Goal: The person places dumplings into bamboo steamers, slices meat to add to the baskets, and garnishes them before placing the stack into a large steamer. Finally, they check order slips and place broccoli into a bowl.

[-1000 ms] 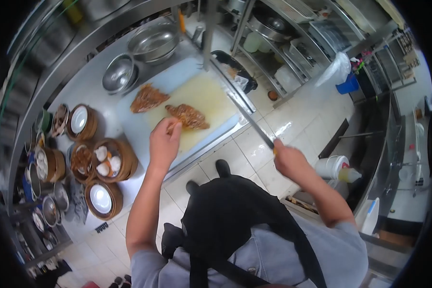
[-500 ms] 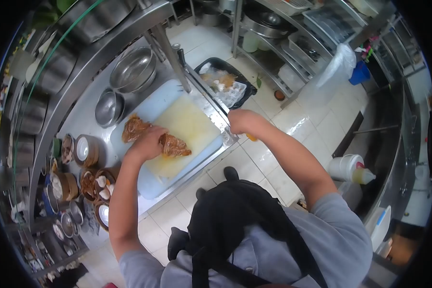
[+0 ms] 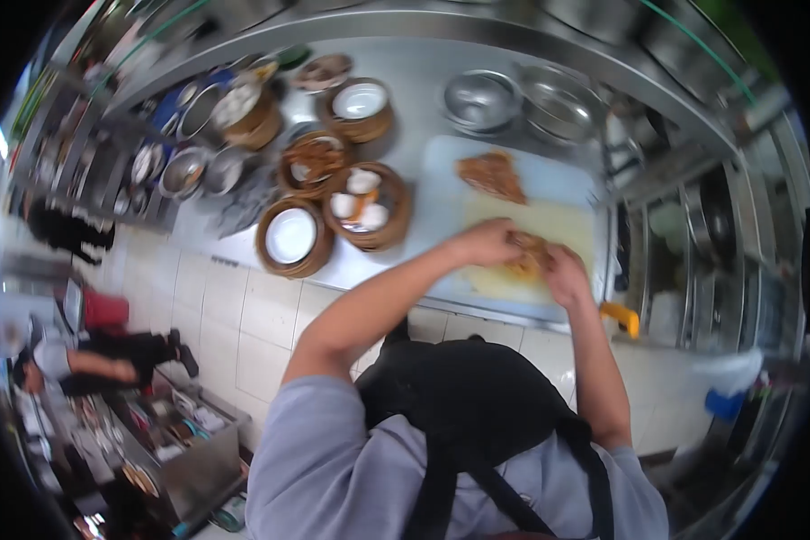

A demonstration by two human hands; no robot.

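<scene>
My left hand [image 3: 489, 241] and my right hand [image 3: 567, 275] are close together over the front part of the cutting board. Between them they hold a brown piece of cooked meat [image 3: 532, 255], with fingers closed on its two sides. Some of it is hidden by the fingers and blurred. Farther back on the board lies another glazed brown piece of meat [image 3: 492, 175], touched by neither hand. The cutting board [image 3: 441, 180] is pale blue-white, with a yellow-stained area under my hands.
Bamboo steamers [image 3: 294, 241] with bowls, eggs and brown food stand left of the board. Metal bowls [image 3: 479, 99] sit behind it. A yellow handle [image 3: 622, 318] juts from the table's right front edge. A co-worker [image 3: 90, 360] is at the far left. A shelf bar [image 3: 405, 27] runs overhead.
The view has swung left. My right hand has come from beyond the board's right edge to the meat. The piece under my left hand is now between both hands.
</scene>
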